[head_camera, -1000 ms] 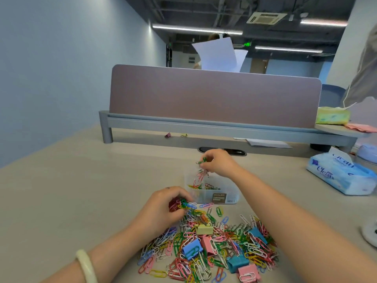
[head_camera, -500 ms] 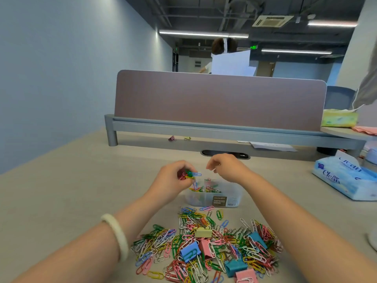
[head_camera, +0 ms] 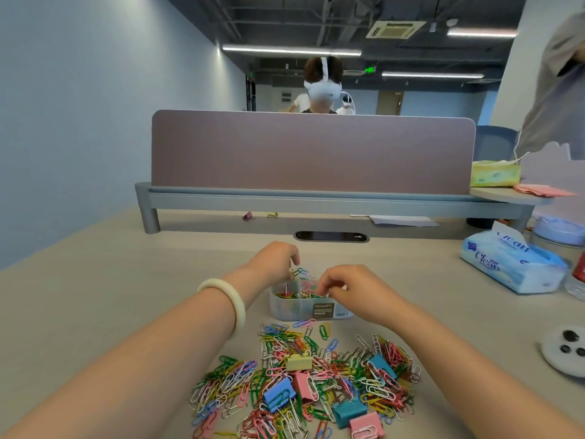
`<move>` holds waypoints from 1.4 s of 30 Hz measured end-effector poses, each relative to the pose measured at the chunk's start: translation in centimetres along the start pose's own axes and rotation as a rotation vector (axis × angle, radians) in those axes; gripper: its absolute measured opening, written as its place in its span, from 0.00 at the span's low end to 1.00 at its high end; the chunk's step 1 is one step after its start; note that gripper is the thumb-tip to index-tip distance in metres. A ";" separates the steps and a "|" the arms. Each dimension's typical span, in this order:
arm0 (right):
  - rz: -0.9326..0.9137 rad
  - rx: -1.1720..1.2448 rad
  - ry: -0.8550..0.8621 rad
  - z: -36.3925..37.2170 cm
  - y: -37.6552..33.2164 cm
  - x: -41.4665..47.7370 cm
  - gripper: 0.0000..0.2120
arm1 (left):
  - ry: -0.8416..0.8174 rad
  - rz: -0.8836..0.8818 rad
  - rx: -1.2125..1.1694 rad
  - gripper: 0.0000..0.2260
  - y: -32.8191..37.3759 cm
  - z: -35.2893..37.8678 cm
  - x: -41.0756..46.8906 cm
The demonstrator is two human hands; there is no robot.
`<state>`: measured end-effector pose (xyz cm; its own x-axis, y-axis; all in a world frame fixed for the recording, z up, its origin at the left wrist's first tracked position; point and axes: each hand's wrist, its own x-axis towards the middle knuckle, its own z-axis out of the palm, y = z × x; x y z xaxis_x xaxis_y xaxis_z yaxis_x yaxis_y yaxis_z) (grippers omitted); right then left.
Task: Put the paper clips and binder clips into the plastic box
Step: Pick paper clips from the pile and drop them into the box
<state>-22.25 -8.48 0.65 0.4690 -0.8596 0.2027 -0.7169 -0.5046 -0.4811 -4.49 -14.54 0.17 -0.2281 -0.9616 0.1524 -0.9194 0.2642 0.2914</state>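
Head view: left hand [head_camera: 278, 259] pinches paper clips [head_camera: 299, 273] over the plastic box [head_camera: 285, 308]; right hand [head_camera: 345, 288], grip unclear. Tangled clips may spill outside.

Colourful paper clips [head_camera: 380, 382] and binder clips [head_camera: 278, 396] lie heaped just before the clear plastic box [head_camera: 285, 308] (partly filled)

The box [head_camera: 304, 307] was clear, smooth plastic, a bit cloudy. In front of the box, the paper clips [head_camera: 389, 384] were thin wire with a shiny coat of colour. The binder clips [head_camera: 278, 396] had smooth coloured bodies and shiny silver wire handles. Under the box, the table [head_camera: 95, 312] was pale, smooth and matt. Right of the box, the tissue pack [head_camera: 512, 267] had a shiny, soft plastic wrap.
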 end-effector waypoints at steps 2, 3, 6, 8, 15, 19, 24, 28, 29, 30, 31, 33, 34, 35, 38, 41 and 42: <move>-0.023 0.001 0.048 -0.1 0.0 -0.6 0.12 | -0.020 0.031 -0.006 0.08 0.2 -0.4 -0.1; -0.027 0.013 0.071 -0.2 -0.1 -1.0 0.12 | -0.030 0.037 -0.007 0.07 0.1 -0.5 -0.2; -0.032 0.038 0.054 -0.2 -0.6 -2.2 0.11 | -0.038 0.079 0.028 0.09 0.0 -0.9 -1.2; -0.022 0.039 -0.041 0.1 -1.0 -3.2 0.09 | 0.043 0.129 0.045 0.11 0.2 -1.3 -2.8; 0.084 -0.015 -0.355 -0.1 -0.5 -5.7 0.19 | -0.340 0.295 -0.092 0.24 -0.7 -2.9 -11.2; 0.084 -0.054 -0.370 0.3 -0.6 -6.2 0.21 | -0.582 0.305 0.076 0.40 -1.8 -1.8 -12.3; 0.053 -0.087 -0.400 0.9 -1.0 -6.2 0.27 | -0.462 0.373 0.010 0.36 -0.6 -0.1 -12.2; 0.030 -0.132 -0.400 1.3 -1.1 -6.2 0.29 | -0.370 0.389 -0.084 0.31 -0.4 0.6 -12.0; 0.024 -0.134 -0.402 1.4 -1.2 -6.3 0.29 | -0.343 0.401 -0.095 0.27 -0.4 0.7 -12.0; 0.015 -0.140 -0.401 1.4 -1.2 -6.4 0.29 | -0.319 0.412 -0.101 0.24 -0.4 0.9 -12.0; 0.006 -0.147 -0.400 1.5 -1.2 -6.4 0.28 | -0.301 0.417 -0.106 0.21 -0.4 0.9 -12.1; -0.010 -0.139 -0.403 1.5 -1.1 -6.5 0.26 | -0.278 0.415 -0.121 0.18 -0.3 1.0 -12.2; -0.005 -0.109 -0.408 1.4 -1.0 -6.5 0.26 | -0.266 0.411 -0.130 0.16 -0.2 1.0 -12.2; 0.009 -0.053 -0.414 1.3 -0.8 -6.5 0.24 | -0.249 0.405 -0.139 0.15 -0.1 1.1 -12.3; 0.060 0.130 -0.379 1.0 -0.4 -6.4 0.19 | -0.186 0.394 -0.145 0.11 -0.2 1.3 -12.4; 0.121 0.178 -0.304 1.2 -0.5 -5.9 0.15 | -0.139 0.371 -0.120 0.10 -0.3 1.5 -12.3; 0.128 0.172 -0.295 1.2 -0.7 -5.5 0.15 | -0.128 0.357 -0.121 0.09 -0.4 1.5 -12.2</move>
<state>-23.73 -3.26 -1.15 0.5280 -0.8419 -0.1113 -0.6940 -0.3523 -0.6279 -1.82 -3.01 -3.24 -0.5719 -0.8069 0.1476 -0.7320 0.5832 0.3521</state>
